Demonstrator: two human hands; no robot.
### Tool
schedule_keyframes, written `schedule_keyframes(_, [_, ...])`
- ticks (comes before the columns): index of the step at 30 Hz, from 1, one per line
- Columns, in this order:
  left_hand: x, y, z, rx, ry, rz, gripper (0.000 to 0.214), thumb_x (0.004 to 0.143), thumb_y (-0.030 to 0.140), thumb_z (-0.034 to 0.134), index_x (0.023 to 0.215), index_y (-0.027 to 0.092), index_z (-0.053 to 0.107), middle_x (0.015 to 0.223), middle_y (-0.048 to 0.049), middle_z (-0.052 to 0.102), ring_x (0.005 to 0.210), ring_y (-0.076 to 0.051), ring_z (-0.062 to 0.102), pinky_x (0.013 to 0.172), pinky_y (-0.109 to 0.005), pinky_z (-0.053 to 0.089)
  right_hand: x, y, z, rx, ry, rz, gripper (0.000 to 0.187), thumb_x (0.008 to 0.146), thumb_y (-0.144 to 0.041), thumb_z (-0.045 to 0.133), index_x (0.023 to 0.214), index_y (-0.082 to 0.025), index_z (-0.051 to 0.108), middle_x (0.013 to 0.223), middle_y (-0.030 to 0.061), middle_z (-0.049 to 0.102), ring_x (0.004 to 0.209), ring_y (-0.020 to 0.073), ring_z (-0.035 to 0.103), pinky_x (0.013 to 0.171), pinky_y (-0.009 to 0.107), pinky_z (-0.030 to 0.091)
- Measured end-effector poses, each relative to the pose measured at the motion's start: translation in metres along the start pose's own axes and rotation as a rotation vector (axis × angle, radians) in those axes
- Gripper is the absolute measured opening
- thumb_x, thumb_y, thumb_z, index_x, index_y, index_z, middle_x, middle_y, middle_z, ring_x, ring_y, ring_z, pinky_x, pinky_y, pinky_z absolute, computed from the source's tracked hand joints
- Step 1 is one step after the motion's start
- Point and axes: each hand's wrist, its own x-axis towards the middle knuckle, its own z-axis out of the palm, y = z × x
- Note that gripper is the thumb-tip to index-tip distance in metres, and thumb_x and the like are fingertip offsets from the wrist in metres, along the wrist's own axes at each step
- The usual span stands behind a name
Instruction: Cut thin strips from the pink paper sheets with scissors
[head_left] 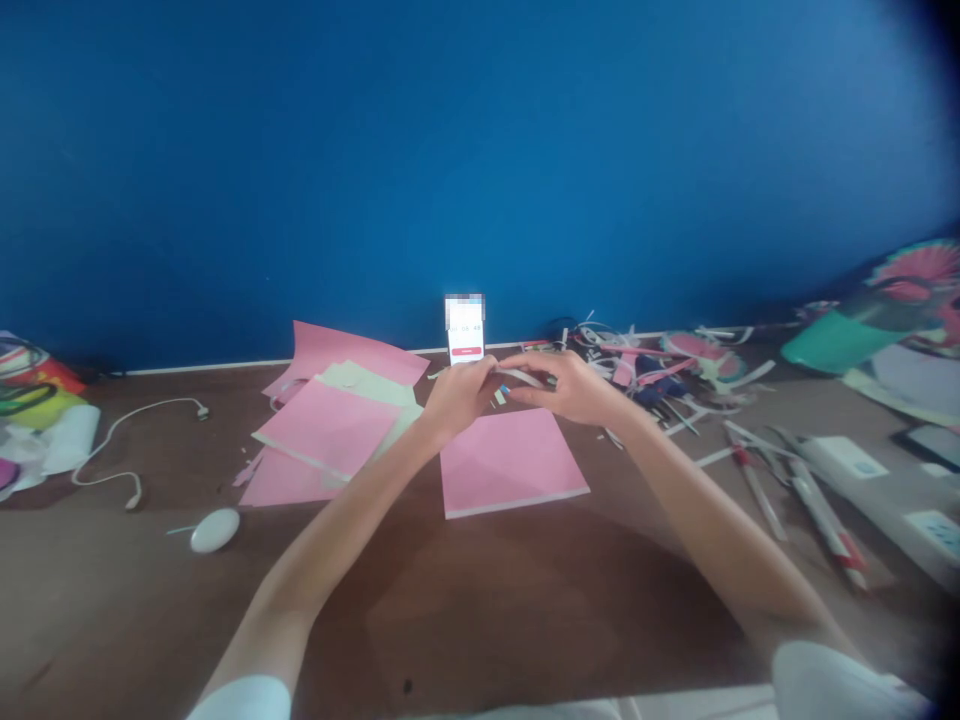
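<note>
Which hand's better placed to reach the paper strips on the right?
Right hand, probably: it's nearest those paper strips. The left hand is farther off, beside the phone.

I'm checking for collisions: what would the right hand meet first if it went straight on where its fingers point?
Apart from the pale strip between them, the right hand would probably meet the left hand first; depth is unclear, so they may already touch.
</note>
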Motion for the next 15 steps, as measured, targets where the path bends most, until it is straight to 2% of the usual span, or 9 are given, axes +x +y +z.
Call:
schedule_keyframes(3, [0.001, -0.001, 0.001, -0.098, 0.042, -0.054, 0.03, 0.096, 0.031, 0.037, 0.087, 0.016, 0.06, 0.071, -0.0038, 0.067, 0.061, -0.014, 0.062, 0.057, -0.024, 0.04, 0.0, -0.003, -0.001, 0.011, 0.028, -0.007, 0.045, 0.086, -0.034, 0.06, 0.129, -0.024, 0.055, 0.11, 0.0071, 0.068, 0.082, 0.0176, 0.062, 0.067, 0.028, 0.047])
schedule_keyframes(7, [0.005, -0.007, 0.002, -0.253, 0.083, -0.143, 0.038, 0.097, 0.036, 0.035, 0.076, 0.015, 0.059, 0.064, -0.0024, 0.066, 0.058, -0.013, 0.062, 0.059, -0.023, 0.045, -0.001, -0.001, -0.001, -0.001, 0.108, -0.057, 0.041, 0.086, -0.035, 0.059, 0.125, -0.021, 0.058, 0.107, 0.0081, 0.068, 0.089, 0.0199, 0.063, 0.073, 0.031, 0.049])
schedule_keyframes(11, [0.008, -0.013, 0.004, -0.222, 0.071, -0.169, 0.036, 0.097, 0.034, 0.035, 0.075, 0.016, 0.058, 0.063, -0.0014, 0.066, 0.056, -0.012, 0.061, 0.058, -0.023, 0.044, 0.0, 0.002, 0.0, -0.014, 0.181, -0.091, 0.035, 0.087, -0.036, 0.059, 0.118, -0.02, 0.062, 0.106, 0.0088, 0.068, 0.089, 0.0196, 0.063, 0.073, 0.031, 0.05])
schedule_keyframes(15, [0.007, -0.014, 0.007, -0.114, 0.039, -0.164, 0.031, 0.095, 0.028, 0.034, 0.081, 0.016, 0.059, 0.069, -0.0028, 0.068, 0.058, -0.014, 0.06, 0.059, -0.024, 0.043, 0.0, 0.0, 0.001, -0.014, 0.167, -0.119, 0.03, 0.09, -0.034, 0.055, 0.115, -0.02, 0.063, 0.099, 0.0077, 0.069, 0.08, 0.0162, 0.061, 0.069, 0.029, 0.049])
